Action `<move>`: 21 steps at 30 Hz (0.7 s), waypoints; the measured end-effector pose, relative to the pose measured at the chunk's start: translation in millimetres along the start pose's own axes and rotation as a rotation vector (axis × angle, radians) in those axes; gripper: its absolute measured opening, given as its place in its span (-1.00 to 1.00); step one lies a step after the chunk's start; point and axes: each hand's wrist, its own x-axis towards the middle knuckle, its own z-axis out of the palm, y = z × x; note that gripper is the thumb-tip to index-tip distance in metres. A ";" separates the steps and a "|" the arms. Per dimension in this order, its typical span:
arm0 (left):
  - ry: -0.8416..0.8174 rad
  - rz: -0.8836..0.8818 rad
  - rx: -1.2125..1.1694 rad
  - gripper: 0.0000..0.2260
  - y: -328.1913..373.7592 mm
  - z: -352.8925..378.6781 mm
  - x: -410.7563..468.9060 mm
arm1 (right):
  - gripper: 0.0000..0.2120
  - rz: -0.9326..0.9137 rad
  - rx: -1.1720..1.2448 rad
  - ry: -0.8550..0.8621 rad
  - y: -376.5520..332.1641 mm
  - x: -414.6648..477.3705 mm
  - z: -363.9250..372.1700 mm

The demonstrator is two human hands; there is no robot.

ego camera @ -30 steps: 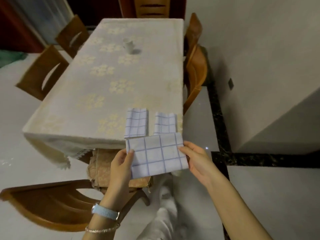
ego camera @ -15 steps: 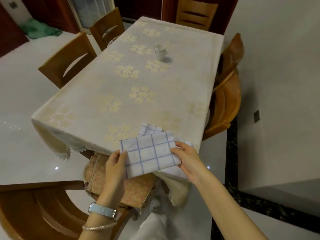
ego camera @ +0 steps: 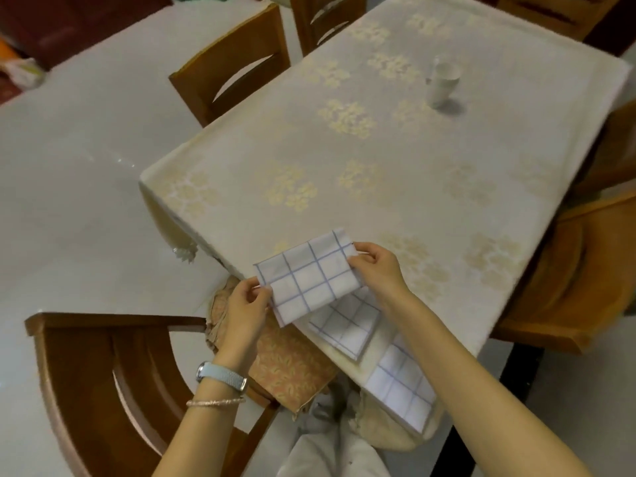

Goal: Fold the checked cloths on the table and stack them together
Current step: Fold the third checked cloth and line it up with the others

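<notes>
Head view counted three checked cloths, two hands, one white cup (ego camera: 442, 86) and one table (ego camera: 395, 160) under a pale flowered cover. The held cloth (ego camera: 308, 280), folded to an oblong, was raised just over the table's near edge. Its long axis ran from lower left to upper right in the frame, and its upper corner pointed toward the table's middle. The left hand (ego camera: 246, 304) pinched the lower left short edge between thumb and fingers. The right hand (ego camera: 378, 266) pinched the upper right end in the same way. The middle cloth (ego camera: 347, 327) lay flat on the table, partly under the held one. The nearest cloth (ego camera: 401, 385) lay beside it at the near edge, under the right forearm. Half a second before, the held cloth had covered almost all of those two. Now it sat further left and both showed far more of their checks. The view had also swung, so the table slanted across the frame.
</notes>
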 end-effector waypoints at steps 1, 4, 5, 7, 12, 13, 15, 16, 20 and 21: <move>0.024 -0.019 0.008 -0.89 -5.8 0.3 8.0 | -0.74 -0.022 -0.051 -0.018 0.1 12.9 6.0; 0.089 -0.096 0.027 -0.88 -24.6 0.5 27.8 | -0.73 -0.061 -0.205 -0.076 2.8 45.9 24.9; 0.112 -0.121 0.026 -0.89 -31.5 -0.4 34.3 | -0.73 -0.053 -0.236 -0.098 5.0 56.4 31.6; 0.139 -0.158 0.017 -0.89 -40.8 0.1 41.8 | -0.74 -0.019 -0.254 -0.125 8.2 69.4 37.6; 0.165 -0.194 0.005 -0.89 -55.3 3.1 57.7 | -0.73 0.039 -0.270 -0.175 15.4 90.3 45.0; 0.168 -0.185 0.005 -0.87 -55.0 4.5 58.1 | -0.74 0.038 -0.270 -0.182 16.0 91.8 43.7; 0.179 -0.179 -0.007 -0.85 -55.9 5.0 58.0 | -0.73 0.017 -0.281 -0.197 18.1 93.2 38.4; 0.183 -0.179 -0.020 -0.87 -56.6 4.0 57.6 | -0.73 0.005 -0.283 -0.199 18.6 92.8 34.8; 0.210 -0.161 -0.047 -0.75 -56.7 -1.9 51.4 | -0.74 -0.053 -0.239 -0.168 13.8 82.5 14.4; 0.226 -0.158 -0.045 -0.72 -55.5 -2.8 47.0 | -0.74 -0.075 -0.231 -0.158 11.3 77.4 6.7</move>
